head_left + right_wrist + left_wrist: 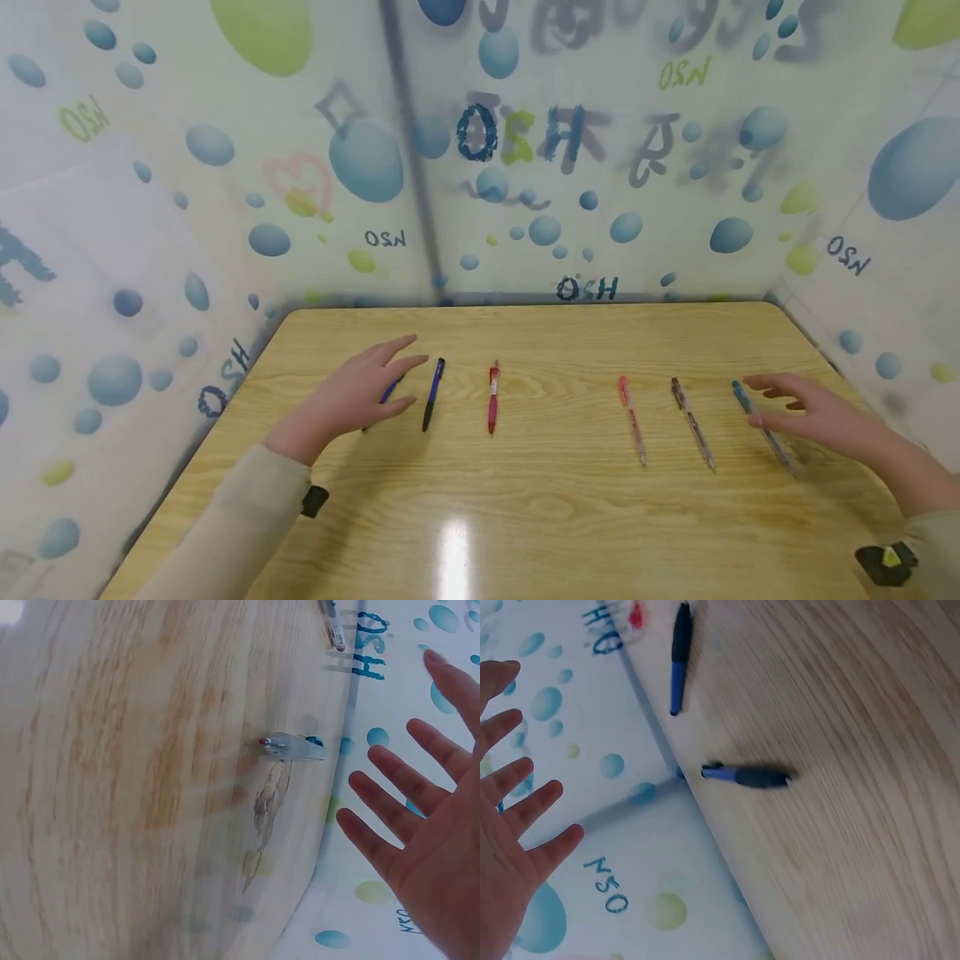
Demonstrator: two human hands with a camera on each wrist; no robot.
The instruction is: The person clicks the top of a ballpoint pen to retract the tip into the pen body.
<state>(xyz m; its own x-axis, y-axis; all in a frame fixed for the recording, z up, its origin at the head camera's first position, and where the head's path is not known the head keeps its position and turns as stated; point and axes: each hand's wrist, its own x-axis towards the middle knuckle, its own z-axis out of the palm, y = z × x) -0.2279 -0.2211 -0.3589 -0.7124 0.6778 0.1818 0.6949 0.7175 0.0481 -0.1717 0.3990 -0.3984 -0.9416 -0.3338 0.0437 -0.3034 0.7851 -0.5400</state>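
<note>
My left hand (360, 387) hovers with spread fingers over a blue pen (392, 388), partly hiding it; the left wrist view shows this pen (746, 776) apart from the fingers. Just right of it lies another blue pen with a dark grip (432, 396), then a red pen (492, 398). On the right half of the table are a pink-capped clear pen (632, 421), a brown-capped clear pen (693, 425) and a blue-capped clear pen (776, 450). Above the last, my right hand (817, 412) is held with loosely extended fingers, holding nothing; the right wrist view shows that pen (292, 746) below.
The wooden table (555, 533) is bounded at the back and sides by a white curtain (450, 233) with blue and green bubbles. A worn patch (266, 806) marks the tabletop near the blue-capped pen. Dark wrist devices (315, 501) sit at both cuffs.
</note>
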